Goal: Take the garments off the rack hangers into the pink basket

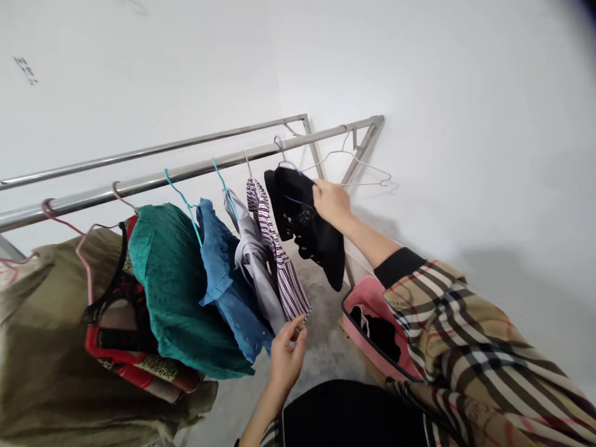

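A black garment [321,242] with ruffled or cut-out edging hangs from a purple wire hanger [279,146] on the front rail. My right hand [331,202] is closed on its upper shoulder edge. Beside it hangs a striped garment [274,248] in white and dark purple. Just below the striped garment's lower end is my left hand [286,357], its fingers loosely curled and apart, with nothing visible in them. The fingertips are close to the hem; whether they touch it I cannot tell. An empty white wire hanger [347,152] hangs to the right of the black garment.
Left along the metal rail [205,166] hang a grey garment [256,254], a blue one [228,279], a green one [181,292], a red-and-black patterned one [125,323] and an olive one [41,335]. A pink basket [372,347] holding dark cloth stands low right, near the white wall.
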Demonstrator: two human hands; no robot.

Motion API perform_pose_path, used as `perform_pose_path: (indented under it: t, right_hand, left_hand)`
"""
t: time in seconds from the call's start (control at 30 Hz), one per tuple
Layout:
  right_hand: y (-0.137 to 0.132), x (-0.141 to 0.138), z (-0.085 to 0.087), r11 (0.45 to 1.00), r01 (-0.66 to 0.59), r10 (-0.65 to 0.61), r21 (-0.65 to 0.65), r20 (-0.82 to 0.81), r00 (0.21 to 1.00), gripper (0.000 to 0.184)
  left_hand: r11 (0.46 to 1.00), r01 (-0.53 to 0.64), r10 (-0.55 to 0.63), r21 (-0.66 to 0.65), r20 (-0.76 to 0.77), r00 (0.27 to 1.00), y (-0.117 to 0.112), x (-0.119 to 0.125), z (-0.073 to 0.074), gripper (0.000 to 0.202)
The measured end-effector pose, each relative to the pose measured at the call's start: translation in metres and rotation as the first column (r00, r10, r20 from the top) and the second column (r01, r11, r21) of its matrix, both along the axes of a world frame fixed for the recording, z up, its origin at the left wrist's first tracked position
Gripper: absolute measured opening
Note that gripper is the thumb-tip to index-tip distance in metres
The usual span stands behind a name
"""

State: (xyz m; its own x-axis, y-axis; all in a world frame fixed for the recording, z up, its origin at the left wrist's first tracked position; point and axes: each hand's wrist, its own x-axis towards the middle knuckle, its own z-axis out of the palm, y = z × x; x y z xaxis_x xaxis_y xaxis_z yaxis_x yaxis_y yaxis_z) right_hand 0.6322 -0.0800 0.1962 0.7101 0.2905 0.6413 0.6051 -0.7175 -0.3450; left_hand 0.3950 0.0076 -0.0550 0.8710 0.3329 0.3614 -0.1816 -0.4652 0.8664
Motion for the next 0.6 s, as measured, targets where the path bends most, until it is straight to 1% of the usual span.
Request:
perform_pose_path:
  t: [0.07, 0.17, 0.27, 0.33, 0.37, 0.43, 0.47, 0.5, 0.57, 0.6]
  right_hand:
    - [0.011, 0.001, -0.013, 0.998, -0.016, 0.013, -0.053, -0.072, 0.997, 0.036]
    - [0.016, -0.002, -0.034, 0.994, -0.099, 0.093, -0.039, -0.145, 0.985, 0.040]
    - [0.001, -0.006, -0.059, 0.979, -0.203, 0.205, 0.037, -0.103, 0.973, 0.042]
    - [-0.021, -0.009, -0.088, 0.970, -0.222, 0.231, 0.095, -0.096, 0.968, 0.045]
    - [-0.036, -0.011, -0.108, 0.971, -0.210, 0.224, 0.111, -0.135, 0.965, 0.046]
    - [-0.073, -0.018, -0.158, 0.987, -0.144, 0.161, 0.076, -0.320, 0.934, 0.047]
    - [-0.095, -0.025, -0.187, 0.995, -0.101, 0.093, 0.006, -0.458, 0.884, 0.045]
    - [-0.117, -0.033, -0.216, 0.994, -0.060, -0.007, -0.092, -0.598, 0.802, 0.042]
    - [-0.162, -0.054, -0.274, 0.984, -0.013, -0.121, -0.176, -0.726, 0.677, 0.034]
    - [-0.184, -0.066, -0.301, 0.977, 0.006, -0.171, -0.212, -0.771, 0.614, 0.030]
  left_hand:
    - [1.000, -0.014, 0.014, -0.017, -0.031, 0.999, -0.001, -0.001, -0.002, 0.032]
    - [1.000, -0.001, 0.000, -0.015, -0.076, 0.997, -0.007, 0.001, -0.004, 0.032]
    - [0.998, 0.060, -0.059, 0.005, -0.122, 0.991, -0.015, 0.009, -0.011, 0.031]
    - [0.994, 0.108, -0.104, 0.014, -0.172, 0.980, -0.020, 0.015, -0.018, 0.032]
    - [0.991, 0.132, -0.126, 0.017, -0.205, 0.971, -0.023, 0.018, -0.023, 0.032]
    - [0.983, 0.183, -0.171, 0.018, -0.273, 0.947, -0.029, 0.025, -0.034, 0.033]
    - [0.978, 0.209, -0.195, 0.015, -0.306, 0.932, -0.033, 0.028, -0.039, 0.033]
    - [0.971, 0.238, -0.221, 0.008, -0.338, 0.915, -0.037, 0.032, -0.044, 0.033]
    - [0.954, 0.299, -0.278, -0.010, -0.401, 0.873, -0.046, 0.040, -0.054, 0.033]
    - [0.945, 0.328, -0.303, -0.017, -0.432, 0.849, -0.052, 0.046, -0.059, 0.033]
